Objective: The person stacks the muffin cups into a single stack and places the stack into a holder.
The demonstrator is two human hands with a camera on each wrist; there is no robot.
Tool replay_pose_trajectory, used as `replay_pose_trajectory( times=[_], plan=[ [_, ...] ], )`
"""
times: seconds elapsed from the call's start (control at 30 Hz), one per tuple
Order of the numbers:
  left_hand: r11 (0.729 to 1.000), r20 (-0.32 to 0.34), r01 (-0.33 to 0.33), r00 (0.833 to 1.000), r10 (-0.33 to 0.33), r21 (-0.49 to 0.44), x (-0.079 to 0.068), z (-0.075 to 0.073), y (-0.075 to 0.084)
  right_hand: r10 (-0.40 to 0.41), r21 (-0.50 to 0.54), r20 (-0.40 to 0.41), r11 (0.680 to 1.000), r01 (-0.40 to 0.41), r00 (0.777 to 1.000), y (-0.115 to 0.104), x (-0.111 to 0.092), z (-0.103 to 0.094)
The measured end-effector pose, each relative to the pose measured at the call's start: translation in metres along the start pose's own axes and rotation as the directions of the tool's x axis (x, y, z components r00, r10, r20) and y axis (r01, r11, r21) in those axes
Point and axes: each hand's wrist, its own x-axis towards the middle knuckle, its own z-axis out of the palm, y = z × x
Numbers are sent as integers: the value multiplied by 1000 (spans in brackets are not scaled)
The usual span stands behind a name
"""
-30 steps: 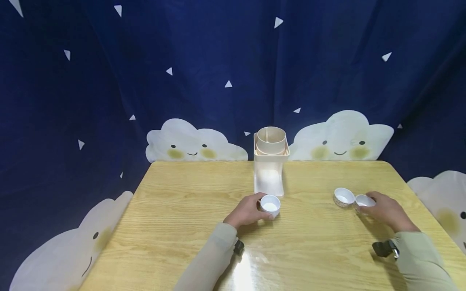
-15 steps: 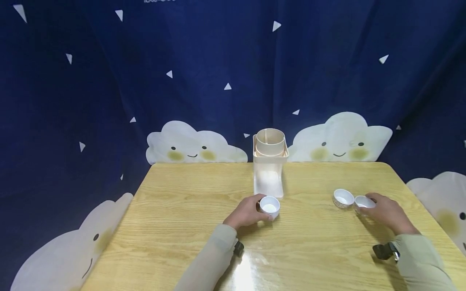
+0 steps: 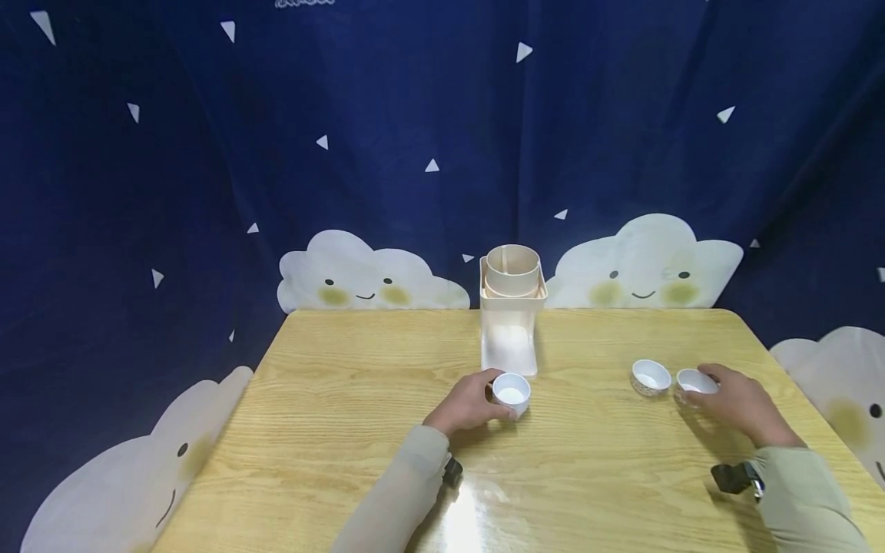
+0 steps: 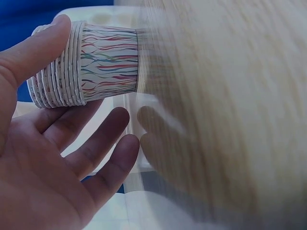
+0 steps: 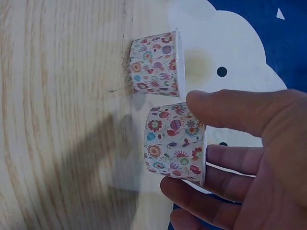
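Note:
My left hand (image 3: 466, 401) holds a nested stack of small paper cups (image 4: 109, 60) near the table's middle. Wavy coloured lines run down the outermost cup, and several rims sit close together under the thumb. The other fingers spread beneath the stack in the left wrist view. Over on the right, my right hand (image 3: 743, 403) pinches a floral paper cup (image 5: 175, 139) between thumb and fingers near its rim. A second floral paper cup (image 5: 156, 64) stands upright just left of it in the head view, a narrow gap between them. Both cups show white insides.
A cream-coloured stand with a round tube on top (image 3: 513, 276) stands at the back middle, its base just behind the left hand's cups. The wooden table (image 3: 332, 399) ends at a dark blue curtain (image 3: 387, 100) with cloud prints.
My right hand has shifted slightly right with its cup, and a gap has opened between the two floral cups. The left hand stays where it was with the stack.

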Motion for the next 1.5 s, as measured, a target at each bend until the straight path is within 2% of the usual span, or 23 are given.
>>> replay_pose_trajectory(
  times=[0.2,0.37,0.67,0.83,1.13,1.5],
  plan=[
    [1000,0,-3,1000,3,-6,2,0,-2,-26,12,-24,1000,26,999,-9,-1,-3],
    [1000,0,0,1000,0,-2,2,0,-4,-66,1,-55,998,66,996,-27,-1,-12],
    [1000,-1,-9,1000,9,8,0,1,-1,-76,-22,-82,997,74,994,-60,-2,-30],
    [999,-3,-16,1000,16,34,0,-1,2,-102,-2,-88,995,103,991,-73,-3,-31],
    [1000,-1,3,1000,-3,22,0,-1,1,-167,21,-119,985,170,979,-97,-6,-31],
    [1000,4,0,1000,0,17,-1,-1,1,-199,42,-77,978,203,977,-124,-16,-24]
  ],
)
